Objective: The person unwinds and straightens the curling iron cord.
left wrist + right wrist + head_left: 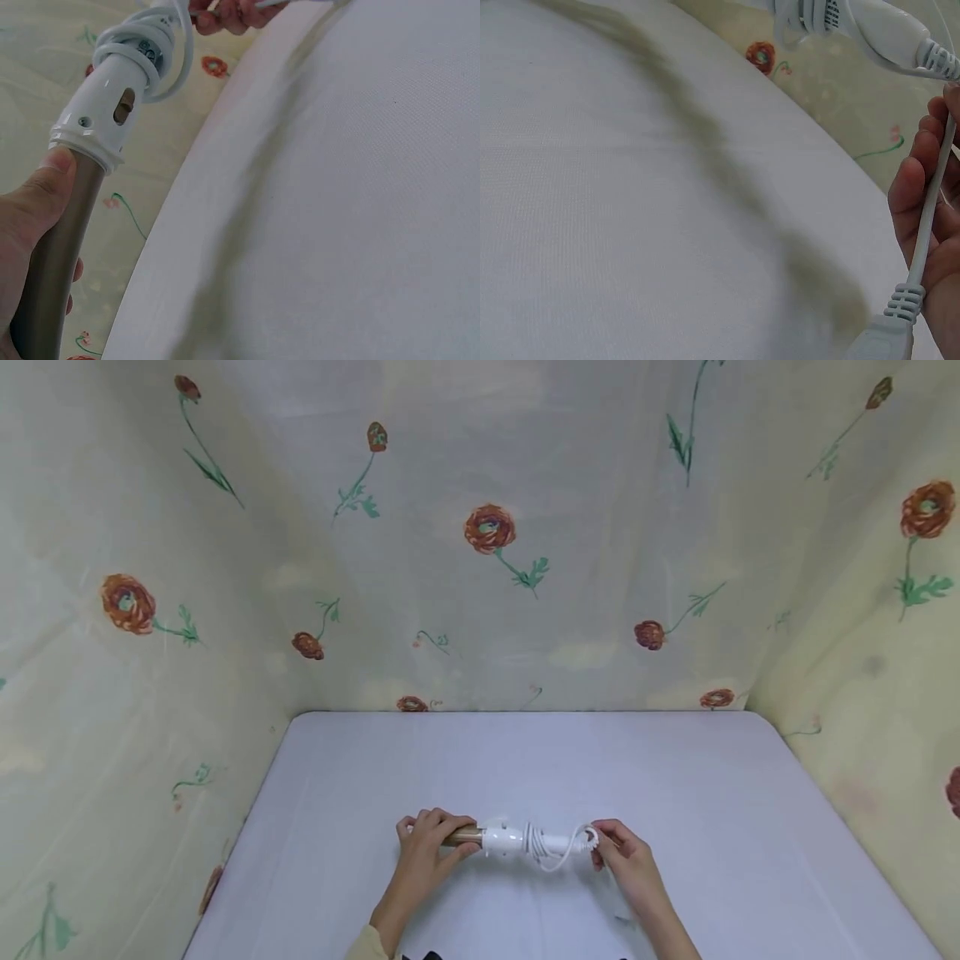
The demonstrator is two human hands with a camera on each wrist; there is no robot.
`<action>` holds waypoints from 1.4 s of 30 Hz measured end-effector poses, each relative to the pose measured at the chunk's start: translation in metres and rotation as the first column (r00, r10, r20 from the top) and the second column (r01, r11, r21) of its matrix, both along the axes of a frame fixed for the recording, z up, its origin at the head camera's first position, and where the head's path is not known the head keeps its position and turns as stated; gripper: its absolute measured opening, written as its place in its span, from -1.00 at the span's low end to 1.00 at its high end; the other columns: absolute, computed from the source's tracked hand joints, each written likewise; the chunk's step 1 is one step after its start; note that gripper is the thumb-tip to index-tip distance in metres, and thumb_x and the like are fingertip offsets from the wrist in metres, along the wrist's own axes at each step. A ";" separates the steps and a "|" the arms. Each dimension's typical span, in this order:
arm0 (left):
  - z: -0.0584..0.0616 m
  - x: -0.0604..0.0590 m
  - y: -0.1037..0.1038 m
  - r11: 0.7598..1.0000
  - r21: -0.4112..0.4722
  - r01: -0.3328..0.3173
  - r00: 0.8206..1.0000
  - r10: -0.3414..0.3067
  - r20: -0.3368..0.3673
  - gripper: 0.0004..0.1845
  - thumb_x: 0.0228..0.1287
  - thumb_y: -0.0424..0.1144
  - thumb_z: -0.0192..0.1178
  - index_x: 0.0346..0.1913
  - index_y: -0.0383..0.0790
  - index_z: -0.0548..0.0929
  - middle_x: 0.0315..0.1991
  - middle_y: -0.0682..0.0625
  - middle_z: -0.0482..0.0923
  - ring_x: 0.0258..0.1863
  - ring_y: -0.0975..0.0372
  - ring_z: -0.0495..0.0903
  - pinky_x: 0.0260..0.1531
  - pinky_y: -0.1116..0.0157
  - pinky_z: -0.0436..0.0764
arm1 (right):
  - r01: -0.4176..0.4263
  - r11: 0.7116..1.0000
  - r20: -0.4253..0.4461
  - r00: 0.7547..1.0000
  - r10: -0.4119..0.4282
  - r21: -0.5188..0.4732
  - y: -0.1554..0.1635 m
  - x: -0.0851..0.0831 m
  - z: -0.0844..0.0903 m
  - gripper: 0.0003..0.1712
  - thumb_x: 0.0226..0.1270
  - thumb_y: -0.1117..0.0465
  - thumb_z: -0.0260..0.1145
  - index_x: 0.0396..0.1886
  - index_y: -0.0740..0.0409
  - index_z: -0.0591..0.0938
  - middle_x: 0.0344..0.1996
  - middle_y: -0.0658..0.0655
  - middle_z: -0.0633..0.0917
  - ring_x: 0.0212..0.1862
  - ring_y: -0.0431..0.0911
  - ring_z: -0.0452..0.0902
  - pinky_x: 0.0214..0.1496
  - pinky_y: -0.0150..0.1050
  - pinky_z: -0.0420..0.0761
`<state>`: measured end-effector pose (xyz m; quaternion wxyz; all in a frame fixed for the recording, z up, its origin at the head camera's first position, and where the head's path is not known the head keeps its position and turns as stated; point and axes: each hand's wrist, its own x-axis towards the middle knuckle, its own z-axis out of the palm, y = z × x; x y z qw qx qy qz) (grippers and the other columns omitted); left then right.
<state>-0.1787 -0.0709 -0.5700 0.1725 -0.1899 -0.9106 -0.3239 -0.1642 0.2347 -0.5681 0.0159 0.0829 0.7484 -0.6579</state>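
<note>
A curling iron [504, 840] with a white handle and a brownish metal barrel [66, 232] is held roughly level above the table. My left hand [426, 850] grips the barrel, its thumb close to the white collar. Loops of white cord [534, 842] are wound round the handle. At the handle's far end, my right hand [628, 864] holds the cord between thumb and fingers. A length of this cord runs down across the right palm to a white plug [885, 341], partly cut off by the right wrist view's lower edge.
The white table [600, 760] has rounded far corners, and shadows fall on it below the hands. Flower-patterned cloth [487, 610] hangs behind it and along both sides. Small dark objects [432, 955] show at the head view's bottom edge, too cropped to identify.
</note>
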 end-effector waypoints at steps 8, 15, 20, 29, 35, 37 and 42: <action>0.003 -0.004 -0.001 1.000 0.013 0.007 1.000 -0.007 -0.004 -0.60 0.08 0.21 0.20 -0.03 0.20 0.63 -0.23 0.24 0.56 -0.22 0.34 0.40 -0.04 0.08 0.05 | 0.039 0.999 -0.107 0.994 -0.038 0.015 -0.001 0.003 0.010 -0.64 0.37 0.08 0.20 -0.08 0.31 0.54 -0.46 -0.04 0.60 -0.46 -0.26 0.51 -0.35 -0.34 0.54; 0.002 -0.002 -0.004 1.000 -0.011 -0.022 1.000 0.022 0.005 -0.60 0.02 0.20 0.24 -0.06 0.18 0.65 -0.26 0.23 0.55 -0.24 0.35 0.38 -0.03 0.07 0.07 | 0.071 0.995 -0.006 0.997 -0.071 0.070 -0.003 0.010 0.017 -0.56 0.29 -0.08 0.25 -0.06 0.17 0.55 -0.41 0.11 0.61 -0.43 -0.19 0.50 -0.29 -0.31 0.53; 0.001 -0.009 -0.005 0.999 -0.015 -0.042 0.999 0.042 -0.032 -0.60 0.00 0.18 0.27 -0.08 0.18 0.66 -0.28 0.24 0.55 -0.27 0.35 0.38 -0.05 0.06 0.10 | 0.073 0.992 -0.006 0.997 -0.073 0.101 -0.011 0.010 0.026 -0.55 0.25 -0.10 0.28 -0.07 0.14 0.56 -0.46 0.03 0.60 -0.44 -0.17 0.49 -0.30 -0.28 0.50; 0.002 -0.012 -0.007 0.998 0.032 -0.061 0.998 0.062 -0.033 -0.61 0.01 0.18 0.26 -0.08 0.17 0.66 -0.28 0.25 0.55 -0.26 0.37 0.38 -0.03 0.03 0.09 | 0.087 0.990 -0.066 0.995 -0.080 0.110 -0.022 0.016 0.030 -0.70 0.31 0.05 0.27 -0.15 0.19 0.55 -0.50 -0.08 0.54 -0.51 -0.28 0.40 -0.49 -0.36 0.46; 0.004 -0.011 -0.006 0.997 0.045 -0.058 0.998 0.060 -0.030 -0.61 0.02 0.17 0.27 -0.08 0.15 0.67 -0.27 0.24 0.56 -0.25 0.36 0.38 -0.04 0.04 0.08 | 0.010 0.987 -0.087 0.996 0.004 0.161 -0.028 0.026 0.036 -0.75 0.31 0.07 0.27 -0.19 0.15 0.56 -0.47 -0.02 0.56 -0.53 -0.28 0.38 -0.52 -0.36 0.43; 0.005 -0.011 -0.006 0.998 0.044 -0.053 0.998 0.054 -0.027 -0.61 0.03 0.17 0.26 -0.07 0.15 0.67 -0.26 0.23 0.56 -0.25 0.35 0.38 -0.04 0.03 0.08 | -0.022 0.988 -0.101 0.994 0.038 0.155 -0.030 0.028 0.037 -0.79 0.32 0.12 0.26 -0.20 0.16 0.55 -0.47 0.02 0.56 -0.56 -0.29 0.35 -0.55 -0.37 0.40; 0.007 -0.011 -0.009 0.997 0.031 -0.064 0.998 0.065 -0.010 -0.62 0.04 0.17 0.26 -0.06 0.18 0.66 -0.27 0.24 0.55 -0.25 0.36 0.38 -0.02 0.04 0.07 | -0.126 0.984 -0.086 0.987 0.138 0.129 -0.038 0.033 0.036 -0.80 0.36 0.15 0.21 -0.19 0.21 0.56 -0.55 -0.01 0.50 -0.63 -0.32 0.26 -0.60 -0.38 0.34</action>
